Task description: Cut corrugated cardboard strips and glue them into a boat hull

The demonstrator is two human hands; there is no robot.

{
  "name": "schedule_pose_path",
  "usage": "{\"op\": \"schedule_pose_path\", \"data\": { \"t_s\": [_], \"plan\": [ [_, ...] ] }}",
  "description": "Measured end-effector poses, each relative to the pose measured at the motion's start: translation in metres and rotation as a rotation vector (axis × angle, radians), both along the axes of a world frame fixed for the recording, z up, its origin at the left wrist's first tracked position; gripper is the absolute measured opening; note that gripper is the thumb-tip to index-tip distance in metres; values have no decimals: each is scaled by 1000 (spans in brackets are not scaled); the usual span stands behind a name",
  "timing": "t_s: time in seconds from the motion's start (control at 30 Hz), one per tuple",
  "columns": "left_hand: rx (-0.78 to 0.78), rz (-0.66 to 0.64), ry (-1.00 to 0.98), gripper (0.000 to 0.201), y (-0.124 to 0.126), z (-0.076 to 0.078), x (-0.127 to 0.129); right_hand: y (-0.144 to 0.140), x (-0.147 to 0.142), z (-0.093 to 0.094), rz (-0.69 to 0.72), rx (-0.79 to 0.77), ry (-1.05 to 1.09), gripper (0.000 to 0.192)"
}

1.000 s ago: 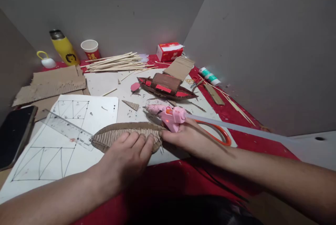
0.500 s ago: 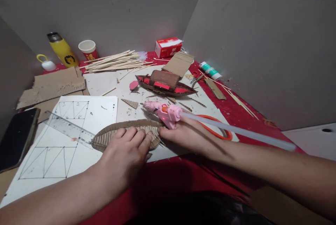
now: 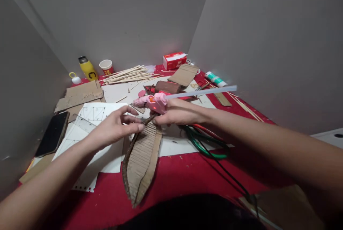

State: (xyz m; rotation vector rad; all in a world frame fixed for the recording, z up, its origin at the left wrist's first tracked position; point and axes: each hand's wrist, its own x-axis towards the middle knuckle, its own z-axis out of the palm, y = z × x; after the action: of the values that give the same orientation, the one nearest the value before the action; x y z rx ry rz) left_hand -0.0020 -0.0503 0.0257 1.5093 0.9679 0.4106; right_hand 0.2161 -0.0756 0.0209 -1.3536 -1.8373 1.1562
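Near edge open, back half cluttered.
Bare red tablecloth (image 3: 174, 176) right of the cardboard hull (image 3: 142, 160); green cable (image 3: 206, 146) crosses it (snag risk), stick pile (image 3: 128, 75) blocks rear.

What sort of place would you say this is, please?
Probably a partitioned craft desk for model-making: a glue gun in the right hand, a cardboard hull by the left hand, and sticks.

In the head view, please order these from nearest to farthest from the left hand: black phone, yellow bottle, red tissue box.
Measured from the left hand:
1. Black phone, to its left on the table edge.
2. Yellow bottle, far back left near the wall.
3. Red tissue box, far back right by the corner.
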Motion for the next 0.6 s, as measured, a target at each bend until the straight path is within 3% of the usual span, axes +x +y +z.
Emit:
{"op": "schedule_pose_path", "data": {
  "t_s": [0.1, 0.17, 0.4, 0.6],
  "plan": [
    [-82, 14, -61, 34, -8, -15, 7, 8, -8, -2, 165, -19, 74, 40],
    [-75, 74, -87, 32, -11, -23, 8, 10, -10, 0, 173, 14, 134, 50],
    [59, 287, -66, 17, -8, -50, 6, -5, 2, 1, -207, 92, 50, 46],
    [126, 143, 46, 22, -7, -44, 3, -27, -3, -18, -300, 73, -62, 20]
  ]
}}
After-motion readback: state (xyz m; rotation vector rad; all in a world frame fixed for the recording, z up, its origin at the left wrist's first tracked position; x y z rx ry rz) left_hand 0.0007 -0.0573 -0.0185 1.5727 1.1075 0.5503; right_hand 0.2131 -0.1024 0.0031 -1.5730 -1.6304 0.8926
